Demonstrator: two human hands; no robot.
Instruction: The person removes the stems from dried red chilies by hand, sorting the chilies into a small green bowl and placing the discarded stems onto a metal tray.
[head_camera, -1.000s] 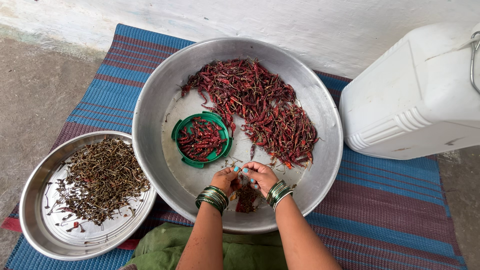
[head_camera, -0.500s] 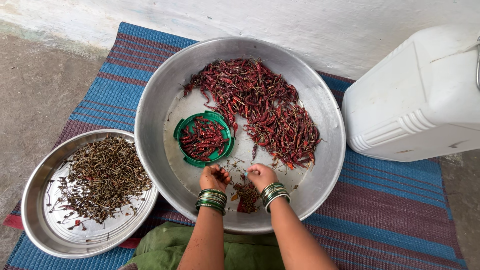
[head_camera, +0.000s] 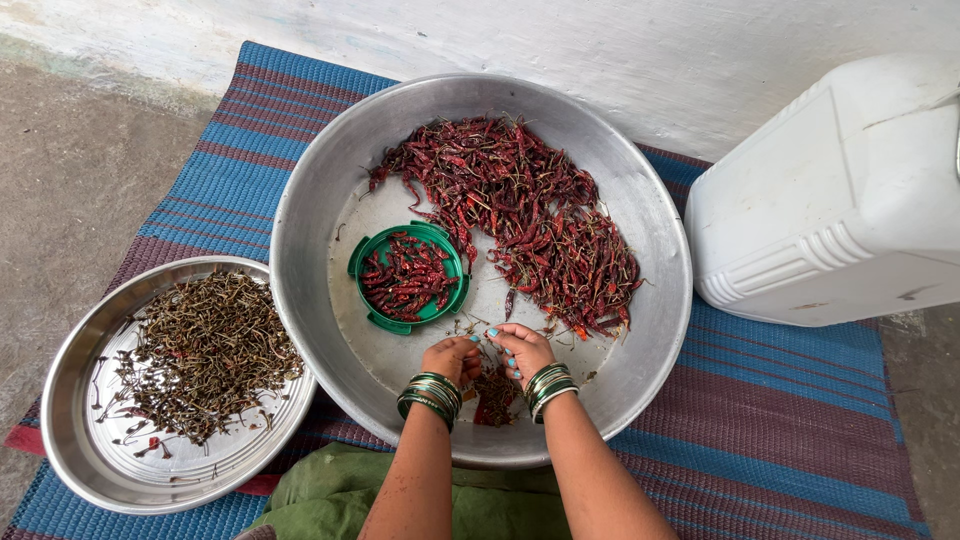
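Floor: bare concrete under a striped mat (head_camera: 790, 440), with a whitewashed wall behind.
Hands: left hand (head_camera: 452, 357) and right hand (head_camera: 522, 349) sit close together at the near side of the big basin (head_camera: 300, 215), fingers pinched on what looks like a single chilli; the grip itself is too small to read clearly.
Chillies: the main pile (head_camera: 530, 215) lies across the far half of the basin, well apart from the hands; a few loose ones lie just beside the fingers.
Done: a green bowl (head_camera: 360, 262) in the basin holds a small batch of red chillies, and the tray (head_camera: 75, 440) on the left carries a heap of dry stems (head_camera: 205, 350).
Left: judging by the pile, most of the chillies seem unworked.
Hidden: a small reddish clump below the wrists is partly covered by the bangles; the white container (head_camera: 850, 200) is cut off at the right edge; the green cloth (head_camera: 330, 495) runs out of frame.
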